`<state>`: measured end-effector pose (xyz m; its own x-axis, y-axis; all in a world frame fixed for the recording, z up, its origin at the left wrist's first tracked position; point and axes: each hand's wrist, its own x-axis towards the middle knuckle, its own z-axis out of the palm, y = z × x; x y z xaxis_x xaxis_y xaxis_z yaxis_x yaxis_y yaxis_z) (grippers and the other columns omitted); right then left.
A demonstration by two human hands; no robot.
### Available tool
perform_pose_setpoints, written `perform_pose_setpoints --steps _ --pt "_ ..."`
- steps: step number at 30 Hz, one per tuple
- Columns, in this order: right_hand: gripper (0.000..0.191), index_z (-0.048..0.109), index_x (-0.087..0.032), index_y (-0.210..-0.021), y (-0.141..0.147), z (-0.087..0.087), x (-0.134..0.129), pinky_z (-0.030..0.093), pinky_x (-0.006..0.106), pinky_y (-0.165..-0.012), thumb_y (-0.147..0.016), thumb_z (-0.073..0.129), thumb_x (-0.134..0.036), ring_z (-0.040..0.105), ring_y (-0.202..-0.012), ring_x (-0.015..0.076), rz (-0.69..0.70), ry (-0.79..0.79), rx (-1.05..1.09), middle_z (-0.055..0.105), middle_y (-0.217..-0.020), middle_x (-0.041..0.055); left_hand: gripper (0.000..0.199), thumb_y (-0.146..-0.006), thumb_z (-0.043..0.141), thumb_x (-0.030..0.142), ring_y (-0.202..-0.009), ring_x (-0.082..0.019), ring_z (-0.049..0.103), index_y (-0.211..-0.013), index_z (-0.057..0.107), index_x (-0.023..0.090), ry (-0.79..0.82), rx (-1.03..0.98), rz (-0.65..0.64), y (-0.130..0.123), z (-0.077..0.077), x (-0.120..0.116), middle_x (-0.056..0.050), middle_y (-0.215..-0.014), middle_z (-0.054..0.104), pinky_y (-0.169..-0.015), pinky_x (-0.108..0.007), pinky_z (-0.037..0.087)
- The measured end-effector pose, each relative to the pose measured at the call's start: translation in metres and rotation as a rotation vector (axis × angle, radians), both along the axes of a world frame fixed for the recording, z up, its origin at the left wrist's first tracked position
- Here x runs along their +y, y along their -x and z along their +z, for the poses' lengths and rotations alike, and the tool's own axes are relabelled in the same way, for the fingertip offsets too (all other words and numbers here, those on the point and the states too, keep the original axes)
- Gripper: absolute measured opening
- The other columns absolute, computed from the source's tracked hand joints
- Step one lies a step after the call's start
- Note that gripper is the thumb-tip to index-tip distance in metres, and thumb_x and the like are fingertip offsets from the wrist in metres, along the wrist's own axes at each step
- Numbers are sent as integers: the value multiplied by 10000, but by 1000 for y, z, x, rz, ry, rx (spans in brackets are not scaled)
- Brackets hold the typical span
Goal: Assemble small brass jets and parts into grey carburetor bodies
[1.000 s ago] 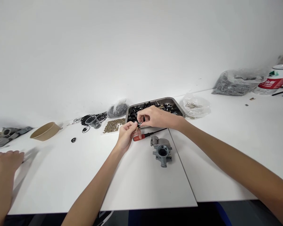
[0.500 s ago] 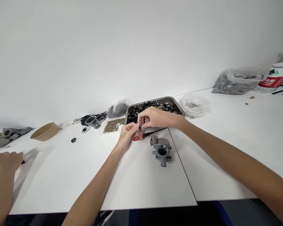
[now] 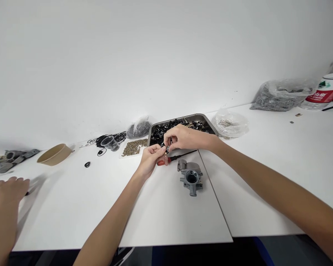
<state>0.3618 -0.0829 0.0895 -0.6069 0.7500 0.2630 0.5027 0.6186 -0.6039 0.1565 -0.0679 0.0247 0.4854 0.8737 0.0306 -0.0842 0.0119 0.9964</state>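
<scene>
My left hand and my right hand meet above the table, fingertips pinched together on a small black-and-silver part. Its exact kind is too small and too covered to make out. Just beneath them lies a screwdriver with a red handle, its dark shaft pointing right. A grey metal carburetor body rests on the table closer to me, its round bore facing up toward me. Behind my hands stands a metal tray heaped with small black and brassy parts, partly hidden by my right hand.
Left of the tray are brass pieces, a plastic cup, black rubber rings and a tan bowl. Plastic bags and a bottle stand right. Another person's hand works at far left.
My hands stay together on the small part, with slight finger movement. The other person's hand at the left has shifted a little, and a second hand shows at the edge.
</scene>
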Motion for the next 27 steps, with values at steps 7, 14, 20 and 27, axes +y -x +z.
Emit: perform_pose_setpoints --steps 7,14,20,27 --pt "44 680 -170 -827 -1 -3 3 394 248 -647 -816 652 -139 569 -733 119 8 4 -2 683 -860 17 433 -713 818 463 -458 -172 598 -659 524 149 5 14 -5 1 0 1 -57 -565 644 -469 -254 392" --pt "48 676 -166 -826 -2 -2 3 380 241 -626 -814 645 -131 564 -692 103 -7 -6 -10 677 -826 11 418 -716 818 437 -461 -178 602 -663 517 152 6 24 1 1 0 -1 -66 -558 649 -475 -253 373" --pt "36 669 -167 -827 -3 0 1 375 250 -627 -809 641 -151 559 -676 105 -31 7 2 672 -807 15 440 -694 835 436 -462 -178 605 -647 497 158 11 26 13 0 1 -1 -60 -544 647 -483 -252 388" --pt "25 662 -176 -824 -10 10 -1 374 260 -587 -815 649 -157 527 -626 94 -127 -17 10 672 -787 11 393 -742 811 397 -466 -176 611 -652 512 158 -15 35 3 0 -3 -1 -13 -489 591 -465 -231 341"
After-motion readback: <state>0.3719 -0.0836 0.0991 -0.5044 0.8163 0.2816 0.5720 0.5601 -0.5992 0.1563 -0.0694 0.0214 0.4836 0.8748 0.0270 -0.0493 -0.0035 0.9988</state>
